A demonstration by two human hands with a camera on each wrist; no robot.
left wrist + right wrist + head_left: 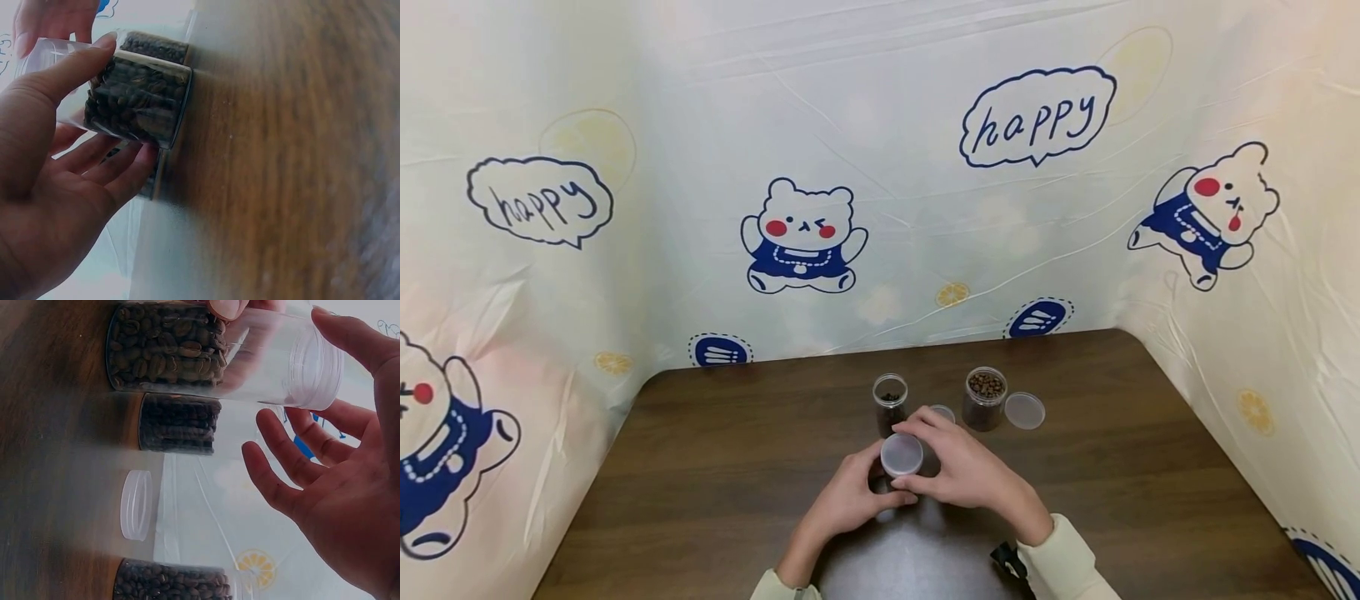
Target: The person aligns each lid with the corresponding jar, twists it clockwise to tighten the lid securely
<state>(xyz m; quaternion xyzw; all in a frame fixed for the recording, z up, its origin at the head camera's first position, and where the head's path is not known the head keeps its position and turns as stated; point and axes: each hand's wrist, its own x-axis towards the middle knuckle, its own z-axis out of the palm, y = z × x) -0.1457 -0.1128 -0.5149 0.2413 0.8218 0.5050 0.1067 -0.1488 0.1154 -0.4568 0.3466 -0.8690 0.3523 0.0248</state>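
A clear jar (169, 350) partly filled with coffee beans stands upright on the table, with a translucent lid (902, 454) seated on its mouth. My left hand (853, 497) grips the jar around its side, thumb on one face and fingers on the opposite one. From the right, my right hand (966, 462) holds the lid's rim between thumb and fingers, while its other fingers (275, 481) stand spread off the jar. Just behind is an uncovered jar (891, 412) of dark beans.
To the back right an uncovered jar (984, 408) of brown beans stands on the wooden table (737, 467). A loose lid (1026, 410) lies to its right. Another lid (943, 412) lies between the two rear jars, partly hidden by my right hand. Patterned cloth hangs around the table.
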